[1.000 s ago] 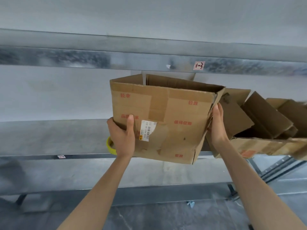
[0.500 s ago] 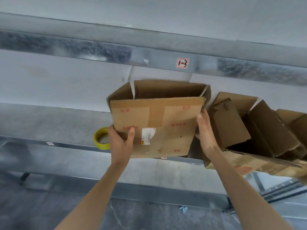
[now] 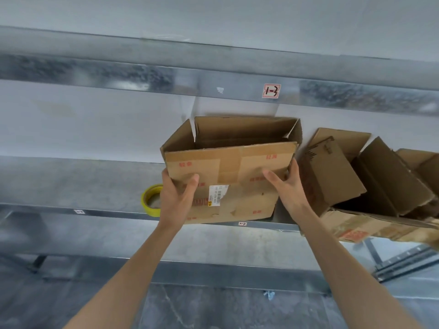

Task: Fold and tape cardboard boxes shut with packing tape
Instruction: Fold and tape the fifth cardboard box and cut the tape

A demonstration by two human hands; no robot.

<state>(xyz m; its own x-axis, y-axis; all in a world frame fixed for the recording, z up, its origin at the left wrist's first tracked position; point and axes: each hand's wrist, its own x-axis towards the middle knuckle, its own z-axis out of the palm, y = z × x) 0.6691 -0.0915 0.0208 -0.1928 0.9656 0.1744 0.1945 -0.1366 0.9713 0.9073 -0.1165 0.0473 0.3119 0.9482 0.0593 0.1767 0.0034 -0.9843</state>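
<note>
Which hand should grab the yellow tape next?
Probably the left hand: the yellow tape lies on the shelf right beside it, while the right hand grips the box on the other side.

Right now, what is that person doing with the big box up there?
A person is holding an open cardboard box at a metal shelf. The left hand grips its left side and the right hand grips its right side. Its top flaps stand open, so it is not closed yet. A yellow roll of tape sits on the shelf beside the left hand, and more boxes are piled on the right.
</note>
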